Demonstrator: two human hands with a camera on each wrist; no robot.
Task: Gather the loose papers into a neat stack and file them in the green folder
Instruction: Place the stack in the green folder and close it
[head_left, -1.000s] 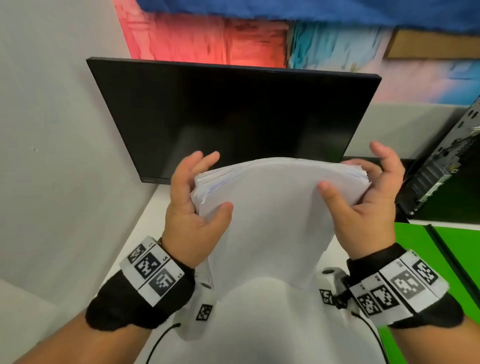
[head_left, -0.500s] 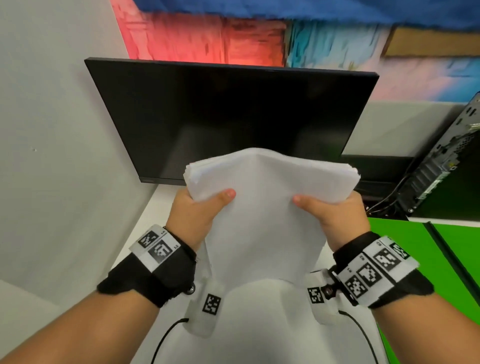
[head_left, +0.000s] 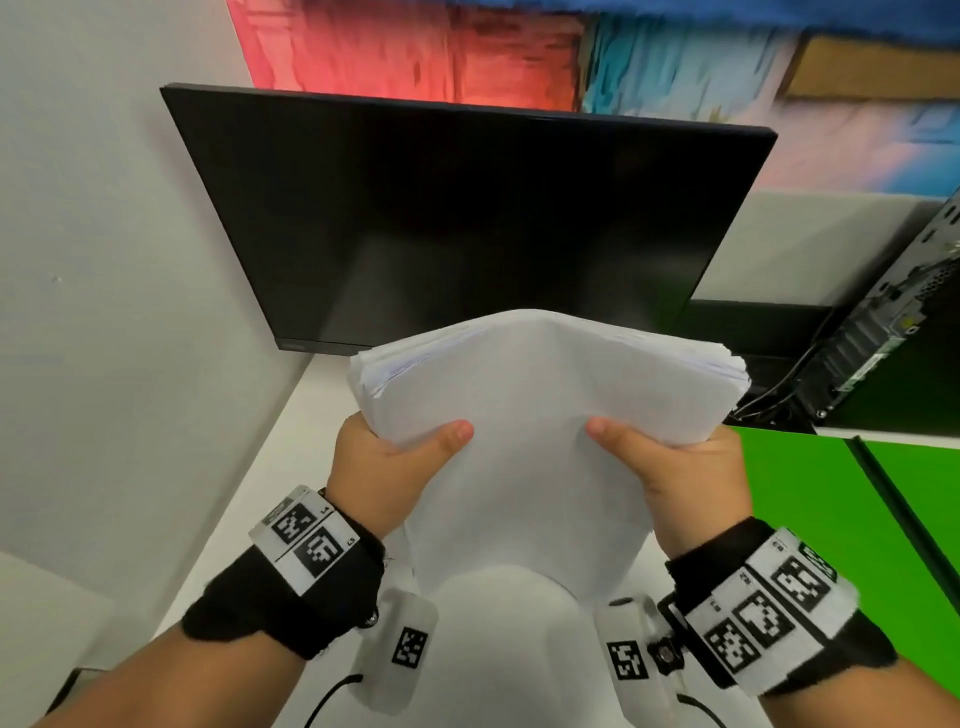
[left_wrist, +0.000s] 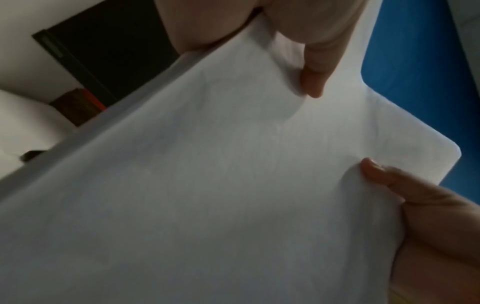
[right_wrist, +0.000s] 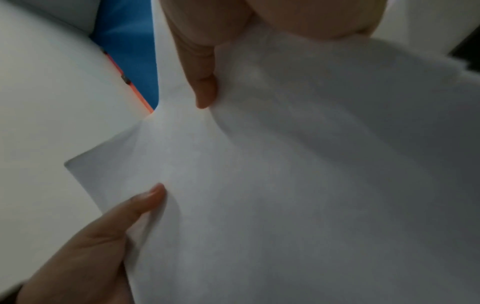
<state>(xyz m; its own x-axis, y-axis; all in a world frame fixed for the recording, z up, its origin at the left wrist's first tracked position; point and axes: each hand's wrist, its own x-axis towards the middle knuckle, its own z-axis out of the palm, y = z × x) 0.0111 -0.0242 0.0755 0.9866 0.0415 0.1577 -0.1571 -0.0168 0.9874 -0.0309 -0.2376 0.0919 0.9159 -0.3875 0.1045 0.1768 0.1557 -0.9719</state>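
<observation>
A thick stack of white papers (head_left: 540, 415) stands upright over the white desk (head_left: 311, 405), bowed in the middle, its top edges fanned and uneven. My left hand (head_left: 395, 457) grips its left side, thumb in front and fingers hidden behind. My right hand (head_left: 670, 462) grips the right side the same way. In the left wrist view the stack of papers (left_wrist: 207, 185) fills the frame, with my left hand (left_wrist: 298, 51) above it. In the right wrist view the papers (right_wrist: 285, 185) are pinched by my right hand (right_wrist: 205, 67). The green folder (head_left: 831, 509) lies open on the right.
A black monitor (head_left: 467, 223) stands just behind the papers. A computer case (head_left: 893, 322) with cables leans at the far right. A grey wall (head_left: 104, 312) closes off the left side. A colourful painted wall is behind the monitor.
Both hands slid down from the stack's top corners to its sides and now grip lower, with the fingers gone behind the sheets. The stack has dropped slightly toward the desk.
</observation>
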